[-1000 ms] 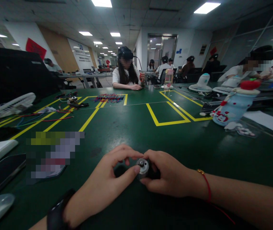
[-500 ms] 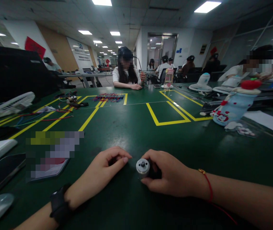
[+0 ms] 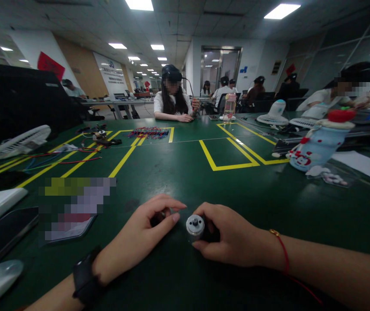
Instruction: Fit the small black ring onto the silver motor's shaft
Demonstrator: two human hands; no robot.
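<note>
A small electric motor (image 3: 195, 226), a silver cylinder with a short shaft on its top face, stands upright on the green table (image 3: 159, 172). My right hand (image 3: 228, 233) grips it from the right between thumb and fingers. Just left of the motor is my left hand (image 3: 154, 222), apart from it, with nothing in it that I can see. Its index finger and thumb stretch toward the motor with a gap between them, while the other fingers are partly hidden.
To the left are a mouse (image 3: 0, 283), a dark phone-like slab (image 3: 6, 233), a card sleeve (image 3: 71, 229) and a white fan (image 3: 19, 141). Bundled coloured wires (image 3: 149, 133) lie further back. A blue bottle (image 3: 317, 144) stands right. Across sits a co-worker (image 3: 172, 97).
My left hand has moved slightly right, closer to the motor, and its index finger and thumb have spread. My right hand keeps its hold on the motor. The view has shifted a little.
</note>
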